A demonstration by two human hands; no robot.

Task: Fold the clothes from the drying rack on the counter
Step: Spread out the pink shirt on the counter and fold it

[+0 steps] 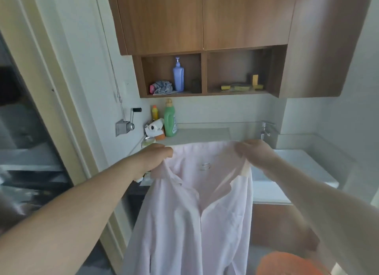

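A pale pink, collared, button-front shirt (196, 213) is held up in the centre of the frame, hanging open-fronted down to the bottom edge. Its left shoulder is pinched in the left hand (158, 155), fingers curled tightly on the fabric, and its right shoulder is gripped by the right hand (256, 155) in the same closed grip (the collar sags between them). Behind the shirt a light grey desk (203, 134) is seen, with a green plastic detergent bottle (170, 118) standing at its left end. A white rectangular sink (297, 166) lies at right.
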